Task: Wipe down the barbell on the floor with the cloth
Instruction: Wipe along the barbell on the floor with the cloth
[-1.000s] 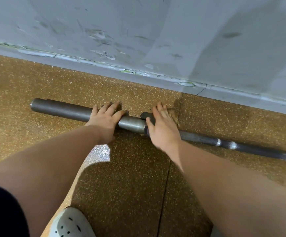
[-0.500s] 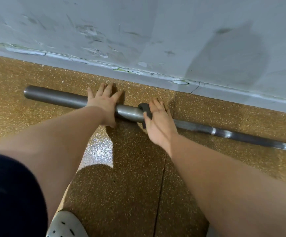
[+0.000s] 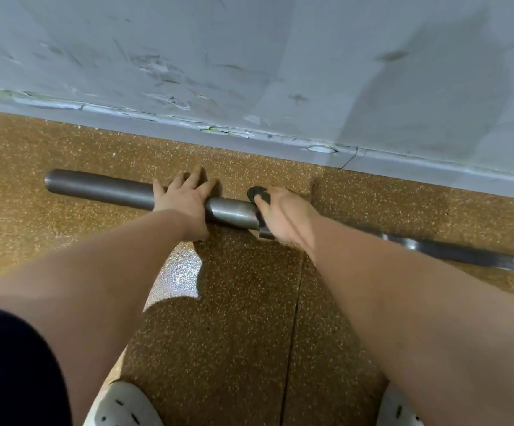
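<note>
Shoes (image 3: pixel 125 405), white and perforated, stand nearest on the speckled floor (image 3: pixel 234 318). Beyond, my left hand (image 3: pixel 185 202) lies flat, fingers spread, on the barbell (image 3: pixel 102 187) sleeve. My right hand (image 3: pixel 286 213) curls around the collar; whether it holds anything, I cannot tell. Barbell lies along the scuffed wall (image 3: pixel 249 72).

Speckled brown floor (image 3: pixel 237 333) with dark seam; scuffed grey wall (image 3: pixel 249 56); white perforated shoes (image 3: pixel 126 407) at bottom edge
</note>
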